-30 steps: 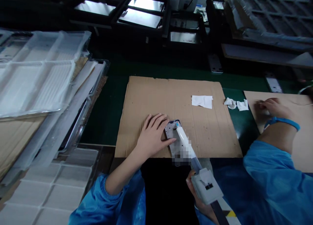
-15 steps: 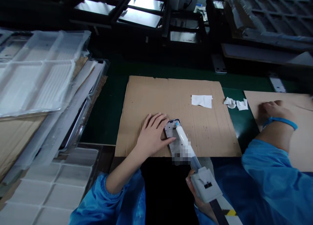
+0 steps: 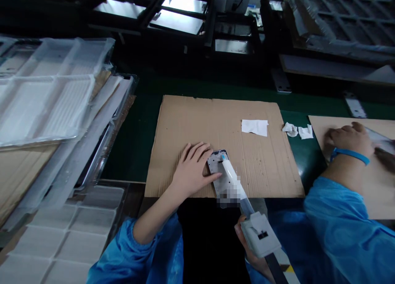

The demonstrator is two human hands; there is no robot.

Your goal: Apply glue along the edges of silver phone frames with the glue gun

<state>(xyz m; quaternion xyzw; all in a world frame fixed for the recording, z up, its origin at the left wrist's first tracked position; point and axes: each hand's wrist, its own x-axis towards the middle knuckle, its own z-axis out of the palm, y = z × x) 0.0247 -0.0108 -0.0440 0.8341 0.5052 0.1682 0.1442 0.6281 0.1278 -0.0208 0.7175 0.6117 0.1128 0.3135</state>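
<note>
My left hand rests on the cardboard sheet, fingers spread and thumb pressed against the left edge of a small metal phone frame. My right hand, mostly hidden at the bottom edge, grips a syringe dispenser with a grey holder. The syringe's tip touches the upper part of the frame.
A white wipe lies on the cardboard, and crumpled wipes lie on the green belt. A co-worker's hand with a blue wristband works on another cardboard at right. Stacked clear trays fill the left; dark fixtures stand behind.
My hands and the syringe have hardly moved; the tip has shifted slightly along the frame. The co-worker's hand has moved right, and parts on the belt have drifted right.
</note>
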